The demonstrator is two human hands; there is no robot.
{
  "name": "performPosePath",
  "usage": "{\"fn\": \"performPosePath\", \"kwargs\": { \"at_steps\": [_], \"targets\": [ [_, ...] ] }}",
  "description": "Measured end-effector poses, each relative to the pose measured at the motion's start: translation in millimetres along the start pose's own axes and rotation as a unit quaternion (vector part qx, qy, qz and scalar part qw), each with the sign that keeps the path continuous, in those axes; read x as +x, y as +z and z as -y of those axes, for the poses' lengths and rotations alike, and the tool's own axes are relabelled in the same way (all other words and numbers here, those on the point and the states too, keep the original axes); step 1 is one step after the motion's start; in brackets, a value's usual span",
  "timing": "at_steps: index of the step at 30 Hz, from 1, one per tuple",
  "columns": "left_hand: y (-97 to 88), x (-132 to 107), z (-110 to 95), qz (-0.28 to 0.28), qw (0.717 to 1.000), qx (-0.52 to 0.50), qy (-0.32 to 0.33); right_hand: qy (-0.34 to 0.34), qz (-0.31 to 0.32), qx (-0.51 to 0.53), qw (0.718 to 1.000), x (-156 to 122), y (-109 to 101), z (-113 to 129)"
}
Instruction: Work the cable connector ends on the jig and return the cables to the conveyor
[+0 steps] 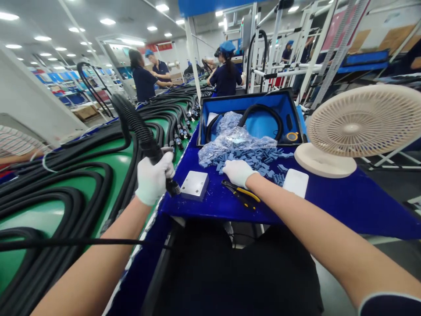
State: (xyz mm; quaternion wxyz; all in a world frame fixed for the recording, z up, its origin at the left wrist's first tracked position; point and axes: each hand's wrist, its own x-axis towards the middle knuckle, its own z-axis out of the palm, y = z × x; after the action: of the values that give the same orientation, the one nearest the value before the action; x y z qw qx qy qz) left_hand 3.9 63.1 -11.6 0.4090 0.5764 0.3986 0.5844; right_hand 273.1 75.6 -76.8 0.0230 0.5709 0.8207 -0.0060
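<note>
My left hand [154, 179], in a white glove, is closed round the end of a black corrugated hose [136, 125] whose metal tip [173, 188] points down at the blue table. My right hand [237, 172], also gloved, rests on a pile of small blue plastic pieces [259, 157] with its fingers curled into them; what they pinch is hidden. A grey metal block [194, 184] lies between the hands. Yellow-handled pliers [241, 193] lie just under my right wrist.
A clear bag of blue pieces [235, 140] sits before an open blue case [289, 105]. A white fan [365, 120] stands at right, a white pad [295, 182] beside it. Many black hoses [66, 193] cover the green conveyor at left. Several workers stand behind.
</note>
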Motion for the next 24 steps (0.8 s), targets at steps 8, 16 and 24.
{"fn": "performPosePath", "kwargs": {
  "at_steps": [8,16,24],
  "targets": [
    [9.4,23,35,0.038,0.999,-0.002,0.009,-0.013,-0.002,-0.003,1.0,6,5,-2],
    [8.3,21,47,-0.013,0.993,0.113,0.007,-0.015,-0.076,0.136,0.988,10,-13,-10],
    [-3.3,28,34,0.085,0.985,0.152,0.0,-0.092,-0.1,0.482,0.866,29,-17,85]
  ]
}}
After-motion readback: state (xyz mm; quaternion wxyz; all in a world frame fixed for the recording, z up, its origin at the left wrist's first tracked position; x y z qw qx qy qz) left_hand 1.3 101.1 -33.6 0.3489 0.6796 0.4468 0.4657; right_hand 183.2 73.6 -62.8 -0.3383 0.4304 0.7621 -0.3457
